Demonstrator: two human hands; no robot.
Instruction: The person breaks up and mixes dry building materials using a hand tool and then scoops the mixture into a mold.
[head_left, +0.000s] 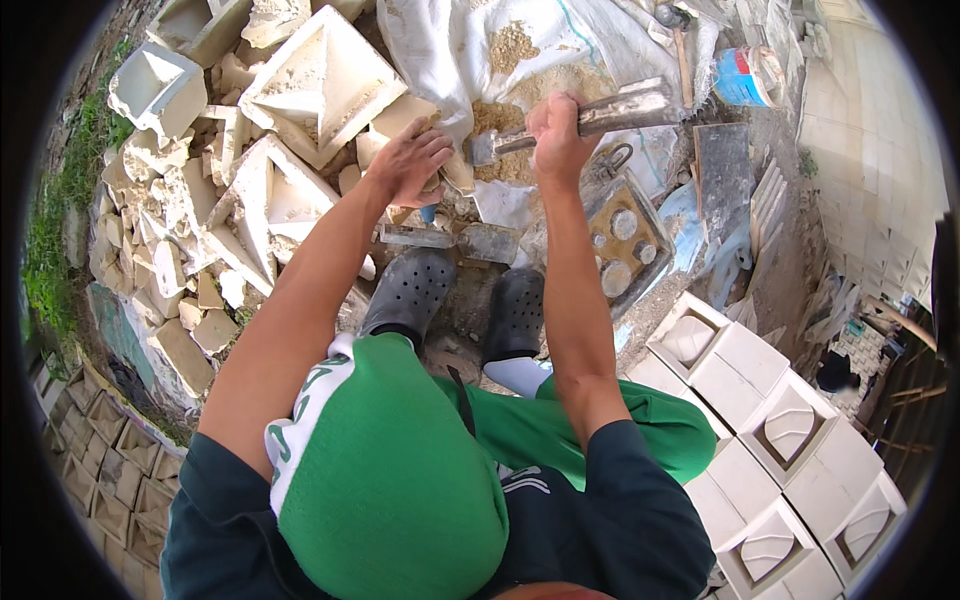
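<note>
My left hand [410, 162] is closed on a broken cream block piece [457, 172], with the fingers curled over its top. Part of the piece is hidden under the hand. My right hand [560, 138] makes a fist around a long tool [630, 108] with a worn, wood-like body. Its flat grey metal end [482, 149] points left, close to the block piece. Whether the two touch I cannot tell. Beneath lies white sacking [425, 45] strewn with sandy crumbs [495, 118].
Broken cream blocks [320, 85] are heaped on the left. Right of my feet sits a mould [640, 235] with round studs. Finished white blocks [735, 375] stand stacked at lower right. A blue-and-white bucket [740, 77] and a dark board [724, 165] lie beyond.
</note>
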